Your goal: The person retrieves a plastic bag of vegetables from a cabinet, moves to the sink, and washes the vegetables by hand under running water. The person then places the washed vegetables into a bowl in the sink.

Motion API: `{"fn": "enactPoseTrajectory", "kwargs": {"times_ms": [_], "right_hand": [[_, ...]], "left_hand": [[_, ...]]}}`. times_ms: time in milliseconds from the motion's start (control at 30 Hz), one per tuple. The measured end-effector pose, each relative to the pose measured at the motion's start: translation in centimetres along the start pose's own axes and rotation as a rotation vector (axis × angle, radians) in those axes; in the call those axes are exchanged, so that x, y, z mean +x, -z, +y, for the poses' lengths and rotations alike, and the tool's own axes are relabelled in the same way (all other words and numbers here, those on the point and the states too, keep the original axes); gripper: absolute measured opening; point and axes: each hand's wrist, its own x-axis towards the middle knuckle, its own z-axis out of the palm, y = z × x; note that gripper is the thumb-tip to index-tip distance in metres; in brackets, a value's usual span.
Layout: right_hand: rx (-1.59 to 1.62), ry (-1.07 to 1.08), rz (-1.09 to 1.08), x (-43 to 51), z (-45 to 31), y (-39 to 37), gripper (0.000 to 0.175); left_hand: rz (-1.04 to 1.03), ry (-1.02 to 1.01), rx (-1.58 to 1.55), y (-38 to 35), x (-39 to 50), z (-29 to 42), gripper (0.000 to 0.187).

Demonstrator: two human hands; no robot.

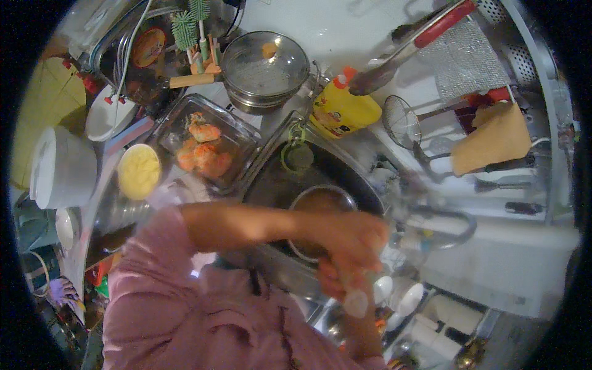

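My left hand point(354, 236) reaches across the sink point(270, 185) and meets my right hand point(335, 277) at the sink's near right side. Both are blurred, and their fingers overlap. A pale, spoon-like utensil point(356, 303) sticks out below the joined hands, over my right wrist; which hand grips it cannot be told. Partly hidden under my left forearm, a round metal-rimmed pot or bowl point(323, 196) with brownish contents stands in the sink. A green-rimmed strainer point(298, 157) lies at the sink's far corner.
Left of the sink are a glass dish point(243, 125) with orange-coated food and a bowl of yellow food point(139, 171). Behind stand a lidded steel pot point(263, 97) and a yellow bottle point(344, 111). Utensils hang at right, near a curved faucet point(462, 231). White bowls point(409, 298) stand lower right.
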Motion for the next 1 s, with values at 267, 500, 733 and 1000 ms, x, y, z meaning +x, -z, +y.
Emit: {"fn": "enactPoseTrajectory", "kwargs": {"times_ms": [267, 500, 733, 1000], "right_hand": [[-0.366, 0.218, 0.291, 4.0, 0.7, 3.9, 0.034], [-0.503, 0.364, 0.558, 8.3, 1.7, 6.2, 0.039], [-1.130, 0.358, 0.830, 11.3, 3.4, 12.1, 0.039], [-1.607, 0.882, 0.809, 13.7, 4.5, 15.2, 0.039]], "left_hand": [[0.108, 0.139, 0.363, -0.5, -1.6, -2.0, 0.029], [0.022, 0.698, 0.708, -0.4, -3.6, -6.1, 0.019], [0.193, 0.926, 0.745, -1.6, -6.1, -10.5, 0.022], [0.444, 1.073, 0.765, -1.7, -6.8, -10.9, 0.030]]}}
